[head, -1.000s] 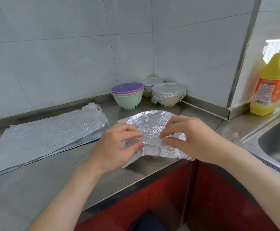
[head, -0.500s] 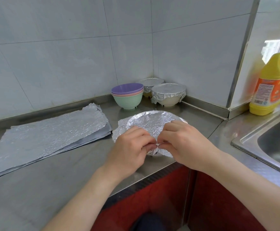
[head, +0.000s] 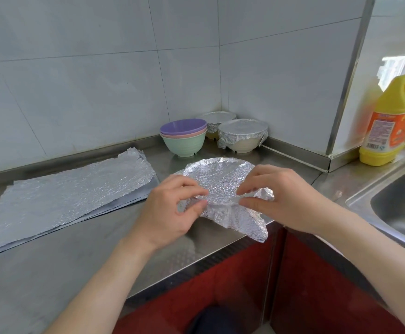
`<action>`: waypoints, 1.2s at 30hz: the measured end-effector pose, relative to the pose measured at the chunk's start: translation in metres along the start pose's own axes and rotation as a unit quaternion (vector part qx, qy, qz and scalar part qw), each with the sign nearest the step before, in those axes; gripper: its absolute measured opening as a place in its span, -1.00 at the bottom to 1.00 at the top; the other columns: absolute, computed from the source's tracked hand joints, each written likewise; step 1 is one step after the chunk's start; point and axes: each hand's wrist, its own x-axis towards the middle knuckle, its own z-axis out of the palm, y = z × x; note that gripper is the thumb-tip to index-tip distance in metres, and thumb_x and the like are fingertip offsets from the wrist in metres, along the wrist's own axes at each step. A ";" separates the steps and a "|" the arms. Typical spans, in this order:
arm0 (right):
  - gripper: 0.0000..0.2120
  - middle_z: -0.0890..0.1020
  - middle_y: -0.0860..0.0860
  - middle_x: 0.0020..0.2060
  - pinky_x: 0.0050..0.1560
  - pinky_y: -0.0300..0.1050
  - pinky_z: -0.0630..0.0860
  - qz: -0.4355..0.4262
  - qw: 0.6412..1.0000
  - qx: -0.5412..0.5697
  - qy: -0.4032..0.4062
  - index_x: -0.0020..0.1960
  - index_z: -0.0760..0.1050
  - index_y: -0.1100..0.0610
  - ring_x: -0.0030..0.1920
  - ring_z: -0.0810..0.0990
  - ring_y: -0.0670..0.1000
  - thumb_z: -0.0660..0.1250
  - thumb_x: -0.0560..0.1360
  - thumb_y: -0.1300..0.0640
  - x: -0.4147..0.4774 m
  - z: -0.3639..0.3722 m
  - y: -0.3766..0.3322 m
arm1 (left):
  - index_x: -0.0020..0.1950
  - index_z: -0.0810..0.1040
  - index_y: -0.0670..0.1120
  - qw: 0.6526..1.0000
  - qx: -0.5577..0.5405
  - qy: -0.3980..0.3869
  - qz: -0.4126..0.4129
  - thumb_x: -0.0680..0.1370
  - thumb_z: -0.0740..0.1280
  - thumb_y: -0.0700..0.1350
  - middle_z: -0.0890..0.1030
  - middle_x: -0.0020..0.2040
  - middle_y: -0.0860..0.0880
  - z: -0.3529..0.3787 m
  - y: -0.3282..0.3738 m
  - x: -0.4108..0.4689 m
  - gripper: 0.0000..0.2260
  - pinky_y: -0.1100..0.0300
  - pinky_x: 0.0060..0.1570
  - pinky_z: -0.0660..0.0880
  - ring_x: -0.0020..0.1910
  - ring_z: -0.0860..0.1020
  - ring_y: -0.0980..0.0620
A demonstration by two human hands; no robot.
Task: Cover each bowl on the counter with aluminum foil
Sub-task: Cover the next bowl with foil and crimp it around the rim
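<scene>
A bowl near the counter's front edge is hidden under a crinkled foil sheet (head: 220,179) stretched over its rim. My left hand (head: 170,208) pinches the foil at the near left of the rim. My right hand (head: 276,198) pinches it at the near right. A loose flap hangs toward the counter edge between my hands. A stack of three uncovered bowls (head: 184,137), purple on top, pink, then green, stands at the back. Two foil-covered bowls (head: 242,135) sit in the corner behind.
A pile of flat foil sheets (head: 64,196) lies on the steel counter (head: 52,266) to the left. A yellow detergent bottle (head: 389,121) stands at the right by the sink (head: 399,208). Tiled walls close the back and the corner.
My hands were together at the near rim half a second ago; now they have parted to either side, and a foil flap hangs loose at the front.
</scene>
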 end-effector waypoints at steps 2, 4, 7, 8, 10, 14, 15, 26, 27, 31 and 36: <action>-0.83 0.60 -0.13 -0.10 -0.02 -0.30 0.44 -0.005 1.000 -0.002 -0.004 0.00 0.67 -0.01 -0.08 0.55 -0.18 0.48 0.43 -0.02 0.000 0.005 -0.001 | -0.02 0.71 0.02 1.000 0.007 -0.008 0.006 0.44 0.40 0.13 0.59 -0.10 0.16 0.007 0.007 0.001 -0.75 0.32 0.01 0.42 -0.03 0.52 0.18; -0.83 0.60 -0.12 -0.11 -0.02 -0.17 0.48 -0.022 1.000 -0.017 -0.005 -0.01 0.67 -0.01 -0.08 0.54 -0.14 0.47 0.44 -0.04 0.001 0.013 -0.005 | -0.06 0.72 0.01 1.000 0.010 -0.013 0.017 0.42 0.45 0.09 0.60 -0.14 0.13 0.014 0.011 0.003 -0.79 0.28 -0.06 0.43 -0.08 0.52 0.16; -0.83 0.59 -0.10 -0.17 -0.14 -0.01 0.52 -0.060 0.996 -0.063 0.016 -0.06 0.66 0.01 -0.14 0.55 -0.04 0.42 0.42 -0.04 0.002 0.023 -0.009 | -0.12 0.72 0.00 0.999 0.008 0.003 0.033 0.41 0.48 -0.03 0.59 -0.19 0.12 0.018 0.010 0.005 -0.91 0.25 -0.13 0.43 -0.14 0.50 0.17; -0.84 0.59 -0.10 -0.20 -0.18 0.00 0.52 -0.070 0.994 -0.076 0.025 -0.08 0.65 0.02 -0.17 0.55 -0.01 0.40 0.42 -0.03 0.002 0.026 -0.009 | -0.14 0.72 -0.01 0.999 0.007 0.005 0.038 0.41 0.48 -0.05 0.60 -0.20 0.12 0.019 0.009 0.005 -0.92 0.25 -0.14 0.43 -0.15 0.50 0.16; -0.87 0.57 -0.07 -0.25 -0.23 -0.04 0.51 -0.086 0.991 -0.093 0.041 -0.13 0.63 0.04 -0.23 0.53 0.02 0.39 0.42 0.00 0.004 0.029 -0.007 | -0.16 0.71 -0.04 0.998 0.014 0.008 0.061 0.44 0.47 -0.05 0.60 -0.21 0.10 0.021 0.008 0.007 -0.92 0.27 -0.14 0.42 -0.18 0.50 0.12; -0.92 0.54 -0.03 -0.33 -0.29 -0.13 0.46 -0.117 0.982 -0.138 0.062 -0.21 0.60 0.09 -0.31 0.51 0.07 0.43 0.38 0.09 0.009 0.036 -0.005 | -0.18 0.68 -0.10 0.994 0.030 0.017 0.101 0.49 0.40 -0.06 0.59 -0.21 0.06 0.024 0.007 0.006 -0.86 0.23 -0.13 0.42 -0.19 0.49 0.06; -0.92 0.53 -0.03 -0.33 -0.31 -0.13 0.46 -0.120 0.980 -0.148 0.064 -0.23 0.59 0.10 -0.31 0.51 0.07 0.43 0.37 0.10 0.010 0.037 -0.006 | -0.18 0.68 -0.11 0.994 0.031 0.019 0.105 0.50 0.39 -0.07 0.59 -0.21 0.05 0.025 0.006 0.007 -0.86 0.22 -0.14 0.42 -0.19 0.49 0.05; -0.89 0.54 -0.22 -0.07 -0.04 -0.13 0.28 -0.041 0.995 -0.089 -0.012 -0.01 0.59 -0.10 0.01 0.46 -0.18 0.43 0.47 -0.04 0.000 0.008 0.008 | -0.07 0.71 -0.03 0.999 -0.023 -0.002 0.034 0.44 0.42 0.08 0.58 -0.13 0.12 0.014 -0.004 0.004 -0.78 0.14 -0.09 0.49 -0.10 0.53 0.10; -0.91 0.55 -0.22 -0.08 -0.03 -0.19 0.26 -0.037 0.995 -0.089 -0.022 -0.03 0.60 -0.11 0.01 0.47 -0.17 0.43 0.47 -0.03 -0.001 0.007 0.010 | -0.09 0.71 -0.01 0.999 -0.034 -0.002 0.024 0.43 0.45 0.07 0.58 -0.15 0.14 0.013 -0.006 0.003 -0.81 0.13 -0.10 0.49 -0.11 0.53 0.09; -0.95 0.57 -0.18 -0.15 -0.10 -0.29 0.21 -0.057 0.991 -0.123 -0.013 -0.10 0.59 -0.04 -0.06 0.51 -0.07 0.44 0.46 0.04 0.002 0.012 0.008 | -0.15 0.72 -0.05 0.999 -0.034 0.014 0.031 0.40 0.49 -0.03 0.60 -0.18 0.12 0.015 -0.008 0.005 -0.89 0.13 -0.12 0.48 -0.13 0.53 0.09; -0.83 0.54 -0.06 -0.27 -0.19 -0.18 0.21 -0.098 0.977 -0.188 0.036 -0.20 0.55 0.06 -0.23 0.51 0.05 0.53 0.36 0.20 0.006 0.031 0.007 | -0.21 0.70 -0.11 0.998 -0.032 0.034 0.032 0.39 0.49 -0.14 0.62 -0.19 0.11 0.016 -0.011 0.007 -0.95 0.14 -0.12 0.48 -0.15 0.54 0.10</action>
